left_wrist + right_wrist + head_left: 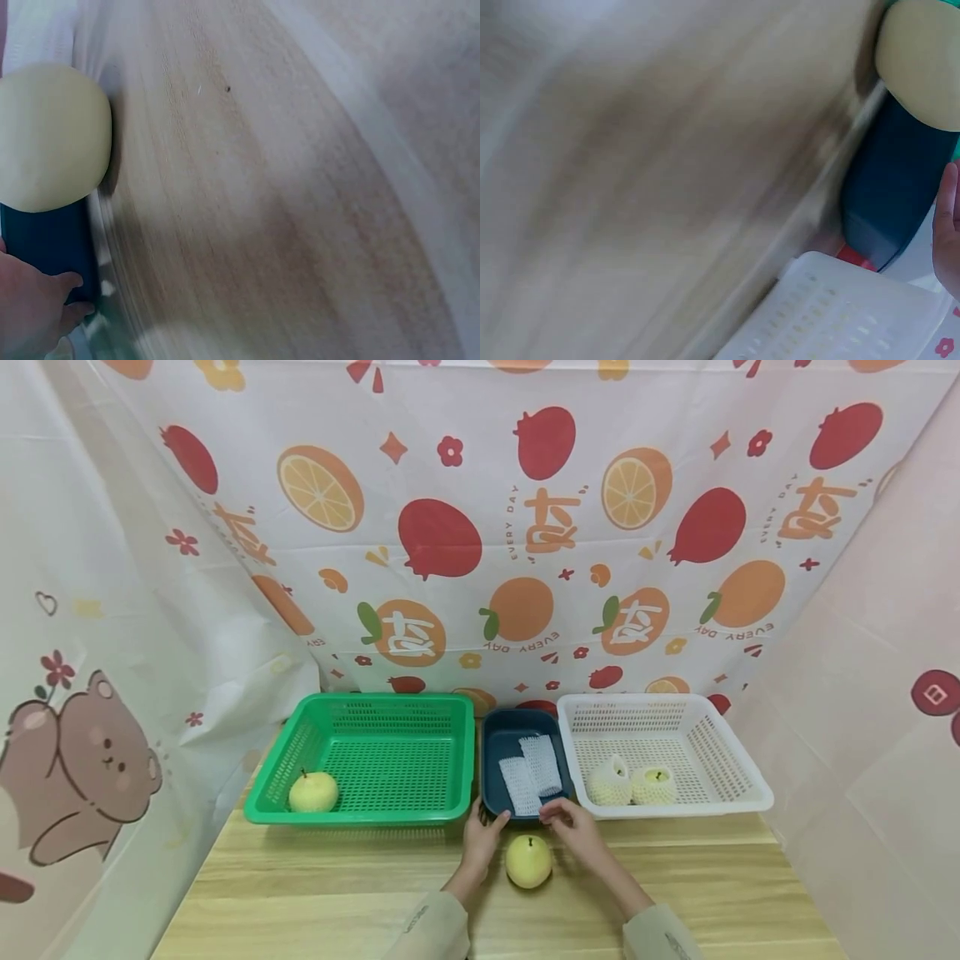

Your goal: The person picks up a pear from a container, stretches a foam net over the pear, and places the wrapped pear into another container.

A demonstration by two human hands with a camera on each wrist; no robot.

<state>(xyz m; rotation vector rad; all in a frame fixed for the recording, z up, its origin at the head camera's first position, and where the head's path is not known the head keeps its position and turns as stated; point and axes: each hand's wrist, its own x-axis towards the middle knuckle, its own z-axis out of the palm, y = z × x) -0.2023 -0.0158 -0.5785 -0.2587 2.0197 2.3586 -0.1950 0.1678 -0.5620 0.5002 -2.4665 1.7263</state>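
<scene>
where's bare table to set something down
Bare wooden table lies before the green slotted plastic basket and the white slotted plastic basket. Crowded: around the round yellow fruit between left hand and right hand, before the dark blue plastic tub.

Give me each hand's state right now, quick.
Left hand: at the dark blue tray's near left corner; holding or just touching, cannot tell.
Right hand: open, at the tray's near right corner, nothing visibly held.
</scene>
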